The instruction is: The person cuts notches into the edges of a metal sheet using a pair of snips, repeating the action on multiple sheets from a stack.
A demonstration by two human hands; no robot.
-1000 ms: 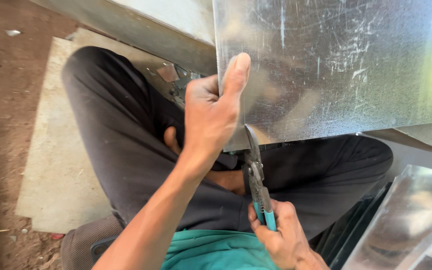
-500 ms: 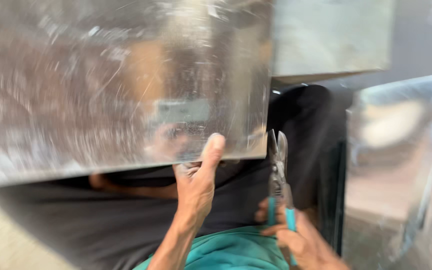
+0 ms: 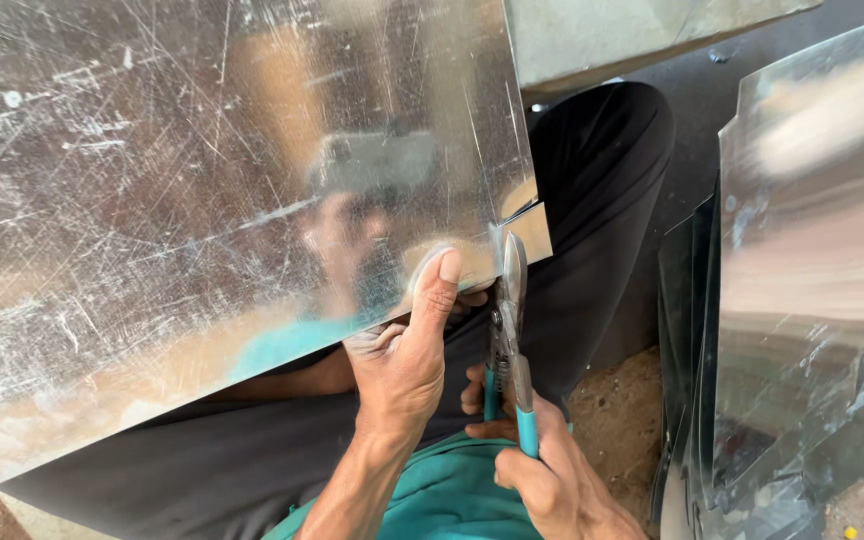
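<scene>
A large scratched sheet of shiny metal [image 3: 202, 200] fills the upper left of the head view and rests over my lap. My left hand [image 3: 407, 355] grips its near edge, thumb pressed flat on top. My right hand [image 3: 537, 470] holds tin snips [image 3: 507, 330] with teal handles. The snips' blades bite into the sheet's edge just right of my thumb. A small corner tab [image 3: 530, 228] of the sheet is bent up beside the blades.
My legs in dark trousers [image 3: 602, 170] lie under the sheet. More cut metal sheets [image 3: 812, 270] lean upright at the right. Bare dirt ground [image 3: 617, 420] shows between my leg and those sheets. A grey metal piece [image 3: 632, 35] lies at the top.
The sheet has shifted left across my lap so its right corner is at the snips. The blades, held apart from the sheet before, now cut into its edge.
</scene>
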